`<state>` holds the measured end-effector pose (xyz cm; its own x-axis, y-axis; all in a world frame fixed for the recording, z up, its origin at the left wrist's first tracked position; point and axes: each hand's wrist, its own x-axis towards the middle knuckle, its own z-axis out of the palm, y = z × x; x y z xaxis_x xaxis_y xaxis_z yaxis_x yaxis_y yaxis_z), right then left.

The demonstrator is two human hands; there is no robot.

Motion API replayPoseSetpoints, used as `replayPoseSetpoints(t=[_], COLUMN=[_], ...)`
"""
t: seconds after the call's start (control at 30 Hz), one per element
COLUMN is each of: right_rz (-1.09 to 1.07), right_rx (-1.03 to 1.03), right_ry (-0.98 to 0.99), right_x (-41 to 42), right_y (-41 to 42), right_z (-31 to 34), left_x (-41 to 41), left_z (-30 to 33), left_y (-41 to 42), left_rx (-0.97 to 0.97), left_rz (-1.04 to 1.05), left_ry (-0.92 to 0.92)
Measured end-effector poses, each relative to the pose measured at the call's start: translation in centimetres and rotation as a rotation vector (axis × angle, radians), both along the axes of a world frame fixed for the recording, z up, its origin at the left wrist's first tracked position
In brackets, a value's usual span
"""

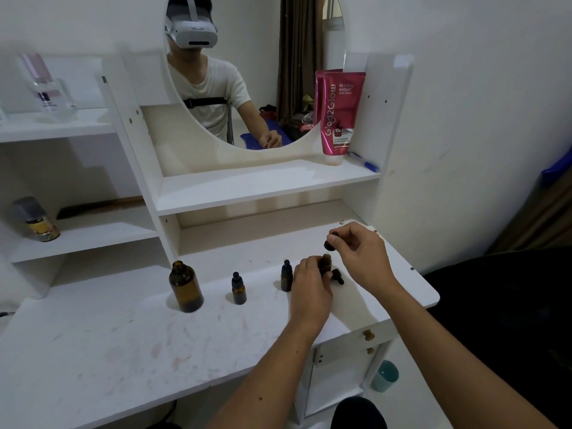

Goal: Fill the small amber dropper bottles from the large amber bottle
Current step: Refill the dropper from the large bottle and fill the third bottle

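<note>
My right hand (360,253) was pinched narrow around a black dropper cap (329,244), lifted clear just above and to the right of the small bottle (325,262) it seemed to belong to. My left hand (309,287) was wrapped around that bottle, steadying it on the white desk (123,335); the fingers hid most of the glass, so I could not tell whether it stood quite upright or how full it was.

Just beside it, near my left fingertips, another black cap (338,276) lay on its side on the desk. Two more small dropper bottles stood capped to the left: one (286,276) close against my left hand, the other (238,288) further out. The large amber bottle (185,286) stood open-necked, well apart at the left end of the row.

I judged the step in hand to be uncapping. To do it well, I needed to keep my left grip low and firm so the neck stayed free, and lift the dropper straight up so that its stem, which I could not make out, would not snag the rim. The cap wanted setting down near the loose one, away from the desk's edge. The large bottle would have to come a fair way across, so I thought it wiser to bring the small one toward it.
</note>
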<state>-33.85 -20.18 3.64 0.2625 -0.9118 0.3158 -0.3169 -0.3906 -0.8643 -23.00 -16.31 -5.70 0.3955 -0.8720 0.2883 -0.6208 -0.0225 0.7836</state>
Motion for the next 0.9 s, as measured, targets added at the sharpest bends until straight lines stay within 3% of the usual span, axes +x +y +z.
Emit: replayPoseSetpoints(t=[0.6, 0.9], right_rz=[-0.072, -0.007], right_rx=[-0.114, -0.107], right_ry=[-0.078, -0.161], right_x=[-1.2, 1.4], right_y=[1.8, 4.5], right_z=[3.3, 4.5], left_x=[0.5, 3.9], left_z=[0.5, 0.7], left_y=[4.3, 10.7], left_rx=[0.078, 0.04], left_rz=[-0.024, -0.013], left_ry=[0.065, 0.247])
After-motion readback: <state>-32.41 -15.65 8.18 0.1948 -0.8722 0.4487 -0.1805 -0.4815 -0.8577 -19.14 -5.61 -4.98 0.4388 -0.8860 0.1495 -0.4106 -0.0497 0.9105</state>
